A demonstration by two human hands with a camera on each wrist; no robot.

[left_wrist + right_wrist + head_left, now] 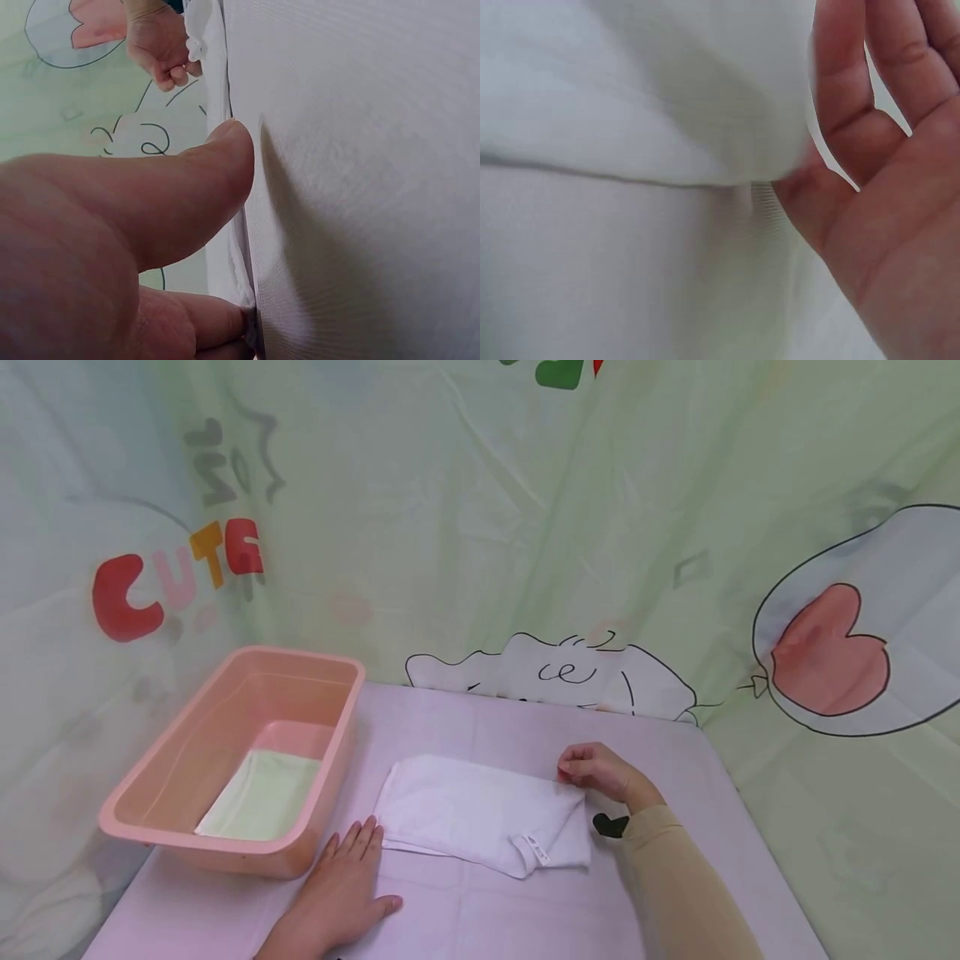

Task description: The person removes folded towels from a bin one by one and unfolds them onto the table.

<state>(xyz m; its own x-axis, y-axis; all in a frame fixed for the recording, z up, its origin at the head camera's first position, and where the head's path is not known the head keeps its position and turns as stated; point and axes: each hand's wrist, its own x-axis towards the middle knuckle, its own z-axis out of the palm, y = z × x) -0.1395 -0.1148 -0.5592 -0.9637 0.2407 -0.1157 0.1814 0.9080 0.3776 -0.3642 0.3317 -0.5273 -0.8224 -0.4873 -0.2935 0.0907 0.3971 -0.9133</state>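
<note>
A folded white cloth [480, 814] with a small printed label [537, 850] lies flat on the table, its label near the front right edge. My left hand [341, 881] rests palm down at the cloth's left edge, fingers straight and fingertips right at the border. In the left wrist view its thumb [202, 191] stretches out over the table surface. At the cloth's far right corner, my right hand [600, 772] pinches the edge between curled fingers. The right wrist view shows the cloth [667, 90] running into the fingers of that hand [885, 150].
A pink plastic basin [341, 735] stands on the table's left side, with a folded pale green cloth [262, 793] in its bottom. The table [517, 918] has a light lilac cover. Printed curtains [480, 527] enclose its back and sides. A small dark object [609, 825] shows beside the right wrist.
</note>
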